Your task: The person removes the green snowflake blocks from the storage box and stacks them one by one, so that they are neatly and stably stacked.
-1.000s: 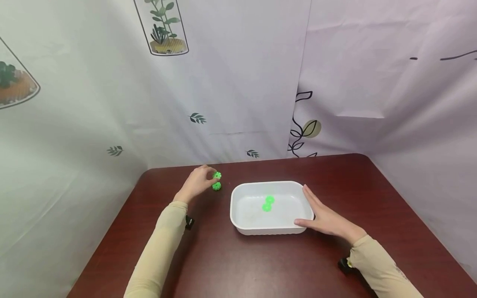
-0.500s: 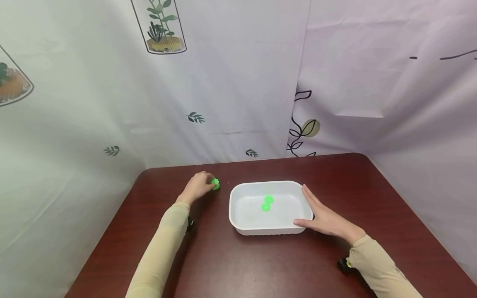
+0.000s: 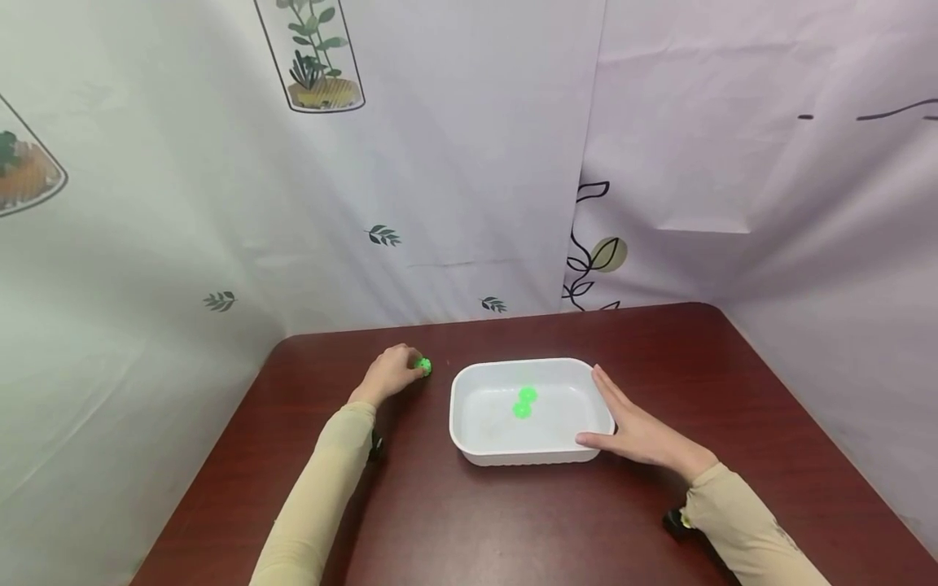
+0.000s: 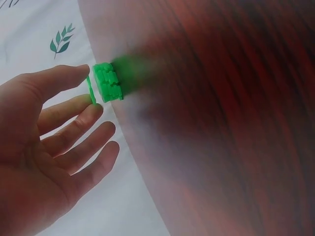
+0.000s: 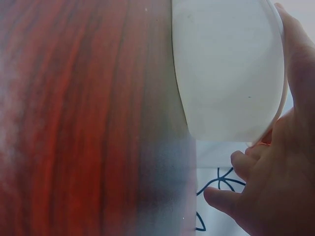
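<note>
My left hand (image 3: pixel 390 374) is at the far left of the table. In the left wrist view, its thumb and fingers pinch a thin green plastic disc (image 4: pixel 91 91) by the edges. Just under that disc, a small gap apart, stands a stack of notched green discs (image 4: pixel 108 81) on the table. The head view shows only a green patch of these past the fingertips. My right hand (image 3: pixel 645 431) rests against the right end of a white basin (image 3: pixel 476 450), fingers spread along it and thumb on the rim. Two flower-shaped green discs (image 3: pixel 528 394) lie inside the basin.
The dark red wooden table (image 3: pixel 513 529) has rounded far corners. White patterned cloth (image 3: pixel 454 163) hangs behind it and at both sides. A black strap device (image 3: pixel 677 522) is on the right wrist.
My left hand has come down and slightly nearer, so the two green spots once apart at its fingertips now show as one. The right hand and basin have stayed put.
</note>
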The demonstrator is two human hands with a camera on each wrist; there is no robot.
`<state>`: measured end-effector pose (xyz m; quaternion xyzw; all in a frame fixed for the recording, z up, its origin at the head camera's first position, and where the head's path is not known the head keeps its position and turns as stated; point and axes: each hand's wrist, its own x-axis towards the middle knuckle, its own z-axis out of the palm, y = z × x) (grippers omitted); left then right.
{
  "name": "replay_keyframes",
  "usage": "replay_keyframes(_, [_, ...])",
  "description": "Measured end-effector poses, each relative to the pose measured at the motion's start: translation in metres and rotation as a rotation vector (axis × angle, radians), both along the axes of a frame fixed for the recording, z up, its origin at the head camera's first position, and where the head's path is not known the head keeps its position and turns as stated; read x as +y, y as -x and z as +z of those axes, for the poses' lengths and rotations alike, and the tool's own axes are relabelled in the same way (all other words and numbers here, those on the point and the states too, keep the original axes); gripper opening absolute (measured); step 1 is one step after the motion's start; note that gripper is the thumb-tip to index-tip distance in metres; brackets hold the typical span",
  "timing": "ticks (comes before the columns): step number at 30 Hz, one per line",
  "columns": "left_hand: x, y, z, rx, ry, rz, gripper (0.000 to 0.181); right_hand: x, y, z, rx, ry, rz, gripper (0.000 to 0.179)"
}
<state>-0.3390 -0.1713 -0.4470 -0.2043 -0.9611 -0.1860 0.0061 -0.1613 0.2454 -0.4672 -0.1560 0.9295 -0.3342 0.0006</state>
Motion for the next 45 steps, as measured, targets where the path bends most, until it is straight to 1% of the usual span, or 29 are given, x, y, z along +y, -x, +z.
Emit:
replay_keyframes(5, [0.000, -0.002, -0.002, -0.009, 0.004, 0.006, 0.033, -0.001, -0.001, -0.001, -0.004, 0.005, 0.005, 0.116])
replay_keyframes(15, [0.001, -0.003, 0.000, -0.025, 0.006, 0.014, 0.033, -0.001, -0.002, 0.002, 0.001, 0.001, 0.002, 0.116])
replay_keyframes(23, [0.001, -0.003, 0.000, -0.016, 0.017, 0.015, 0.034, -0.001, -0.001, 0.002, -0.004, 0.003, 0.007, 0.116])
replay_keyframes(33, [-0.001, -0.003, 0.002, -0.025, -0.005, 0.019, 0.036, -0.002, -0.002, 0.002, -0.008, 0.006, 0.010, 0.116])
replay_keyframes(39, [0.003, -0.004, 0.009, -0.003, -0.041, -0.004, 0.036, -0.002, -0.002, 0.003, -0.006, 0.014, 0.009, 0.116])
replay_keyframes(42, [0.010, -0.007, 0.017, 0.002, -0.051, -0.025, 0.036, -0.002, -0.002, 0.002, -0.008, 0.013, 0.007, 0.116])
replay_keyframes(45, [0.019, -0.011, 0.024, 0.004, -0.062, -0.060, 0.037, -0.002, -0.002, 0.002, -0.005, 0.010, 0.007, 0.116])
